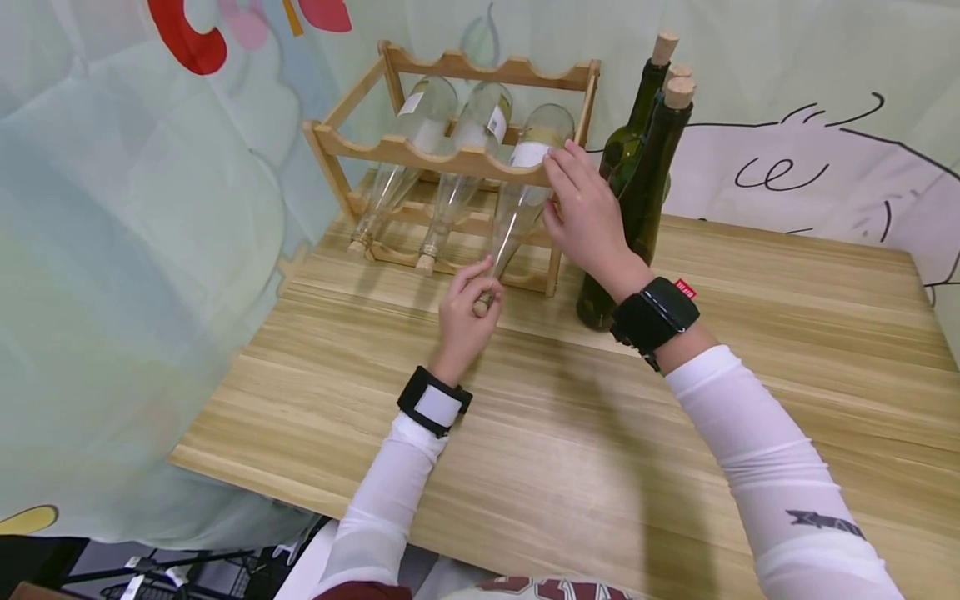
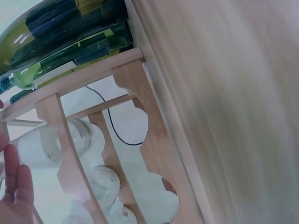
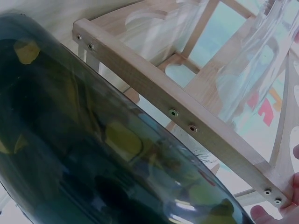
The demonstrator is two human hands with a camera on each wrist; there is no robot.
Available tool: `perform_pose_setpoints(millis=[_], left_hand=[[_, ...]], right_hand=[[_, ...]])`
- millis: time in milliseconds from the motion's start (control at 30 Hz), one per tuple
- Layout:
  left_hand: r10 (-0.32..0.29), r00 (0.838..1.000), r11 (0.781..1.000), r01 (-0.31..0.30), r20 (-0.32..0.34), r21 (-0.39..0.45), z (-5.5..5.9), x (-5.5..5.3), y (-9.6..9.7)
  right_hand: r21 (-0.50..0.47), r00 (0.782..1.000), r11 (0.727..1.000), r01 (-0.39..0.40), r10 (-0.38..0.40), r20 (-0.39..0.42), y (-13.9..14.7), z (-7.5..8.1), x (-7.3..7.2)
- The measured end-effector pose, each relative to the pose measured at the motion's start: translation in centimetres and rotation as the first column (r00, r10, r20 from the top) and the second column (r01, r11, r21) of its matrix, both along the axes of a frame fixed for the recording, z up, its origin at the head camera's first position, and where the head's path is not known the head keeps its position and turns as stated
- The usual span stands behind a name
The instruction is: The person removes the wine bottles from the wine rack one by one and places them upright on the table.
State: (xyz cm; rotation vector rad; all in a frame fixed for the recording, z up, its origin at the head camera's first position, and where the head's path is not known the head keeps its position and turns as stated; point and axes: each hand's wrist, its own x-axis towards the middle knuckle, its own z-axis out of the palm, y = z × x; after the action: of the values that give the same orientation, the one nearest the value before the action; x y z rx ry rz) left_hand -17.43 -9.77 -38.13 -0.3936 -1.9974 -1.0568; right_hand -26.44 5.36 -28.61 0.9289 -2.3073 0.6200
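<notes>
Three corked clear glass bottles lie neck-down on the upper level of a wooden wine rack (image 1: 401, 150). My left hand (image 1: 465, 321) holds the corked neck of the rightmost clear bottle (image 1: 516, 218), its cork showing between thumb and fingers. At the rack's upper right front corner, my right hand (image 1: 588, 218) grips the wood, with fingertips on both sides of the corner in the right wrist view. The left clear bottle (image 1: 390, 179) and middle clear bottle (image 1: 453, 196) rest in the neighbouring notches. In the left wrist view, fingers (image 2: 23, 184) show beside the rack.
Dark green corked bottles (image 1: 643, 196) stand upright close to the rack's right side, just behind my right forearm. The wooden table (image 1: 795, 333) extends to the right and toward me. A printed cloth (image 1: 150, 250) hangs behind and at the left.
</notes>
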Motion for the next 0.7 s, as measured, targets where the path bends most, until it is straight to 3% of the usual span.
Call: perform_pose_setpoints(millis=[167,500,700], left_hand=[[-0.007,1.0,1.0,0.007,0.01,0.005,-1.1,-0.3,-0.8],[0.004,0.999,1.0,-0.004,0.038,-0.009,-1.6,1.6,-1.7],[0.02,1.0,1.0,-0.02,-0.005,0.003,-1.7,2.4,-2.0]], right_hand=[[-0.008,1.0,1.0,0.003,-0.003,-0.002,0.0,-0.1,-0.1],[-0.008,1.0,1.0,-0.004,0.004,0.01,-0.1,0.1,-0.1],[-0.008,1.0,1.0,-0.004,0.005,0.006,0.0,0.0,-0.2]])
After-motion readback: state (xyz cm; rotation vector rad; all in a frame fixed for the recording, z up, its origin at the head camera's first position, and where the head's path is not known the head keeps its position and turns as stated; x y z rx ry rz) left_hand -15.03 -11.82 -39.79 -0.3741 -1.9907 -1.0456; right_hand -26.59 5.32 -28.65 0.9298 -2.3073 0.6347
